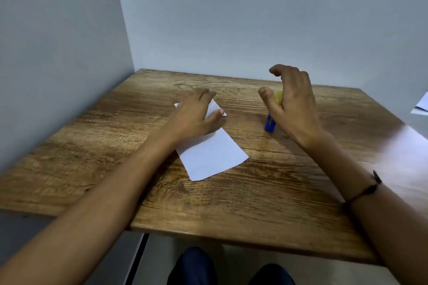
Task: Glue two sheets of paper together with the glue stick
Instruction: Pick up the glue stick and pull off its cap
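A white paper (212, 154) lies slantwise in the middle of the wooden table (231, 203). My left hand (195, 114) rests flat on the paper's far end, fingers straight. To the right stands a glue stick (270, 124) with a blue body and a yellow top, upright on the table. My right hand (293, 104) hovers over it with fingers loosely curved and spread; its palm hides most of the stick. Fingers do not close on the stick. I cannot tell whether one sheet or two lie stacked.
Grey walls close off the table at the back and on the left. More white paper (422, 105) shows at the far right edge of the view. My knees in dark trousers (194, 266) are below the table's front edge.
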Tool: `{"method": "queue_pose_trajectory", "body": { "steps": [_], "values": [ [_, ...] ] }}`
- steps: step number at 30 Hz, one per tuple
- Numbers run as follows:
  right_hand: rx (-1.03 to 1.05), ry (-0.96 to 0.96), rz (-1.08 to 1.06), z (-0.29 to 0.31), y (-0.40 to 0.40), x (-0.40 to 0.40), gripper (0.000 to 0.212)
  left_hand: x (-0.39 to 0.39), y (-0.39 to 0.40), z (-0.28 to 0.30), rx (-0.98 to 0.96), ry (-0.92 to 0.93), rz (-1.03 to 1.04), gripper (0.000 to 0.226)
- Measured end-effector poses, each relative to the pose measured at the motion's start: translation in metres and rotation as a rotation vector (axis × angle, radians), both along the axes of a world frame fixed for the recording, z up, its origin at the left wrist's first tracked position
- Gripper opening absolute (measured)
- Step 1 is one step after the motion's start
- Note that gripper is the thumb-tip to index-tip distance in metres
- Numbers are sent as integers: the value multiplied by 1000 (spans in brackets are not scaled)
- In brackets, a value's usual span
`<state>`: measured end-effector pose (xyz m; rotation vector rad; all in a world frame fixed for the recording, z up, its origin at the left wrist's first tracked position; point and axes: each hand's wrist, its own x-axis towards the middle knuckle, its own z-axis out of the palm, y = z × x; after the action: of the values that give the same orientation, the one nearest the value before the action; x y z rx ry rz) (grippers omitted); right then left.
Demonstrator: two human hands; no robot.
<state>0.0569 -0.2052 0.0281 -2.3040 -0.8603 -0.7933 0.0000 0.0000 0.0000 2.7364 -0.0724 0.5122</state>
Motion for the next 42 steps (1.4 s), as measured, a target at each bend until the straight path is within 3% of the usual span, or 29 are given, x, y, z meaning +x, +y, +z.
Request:
{"method": "queue_pose_trajectory", "body": {
  "steps": [7, 18, 23, 28, 35, 42],
  "values": [
    [-164, 118, -65, -8, -8, 18, 47, 14, 4, -15, 50, 195, 1, 74],
    [-146, 149, -69, -12, -8, 24, 45, 8, -10, -6, 109, -5, -45, 59],
    [-125, 115, -78, -7, -10, 23, 45, 15, -28, 12, -9, -123, -84, 43],
    [-119, 72, -97, -2, -13, 24, 29, 36, -79, 31, -96, -16, -174, 29],
    [2, 127, -21, 1, -17, 24, 22, 45, -107, 21, -465, -49, -106, 9],
    [81, 231, 138, 1, -16, 21, 15, 39, -100, 16, -531, -101, -129, 16]
  ]
}}
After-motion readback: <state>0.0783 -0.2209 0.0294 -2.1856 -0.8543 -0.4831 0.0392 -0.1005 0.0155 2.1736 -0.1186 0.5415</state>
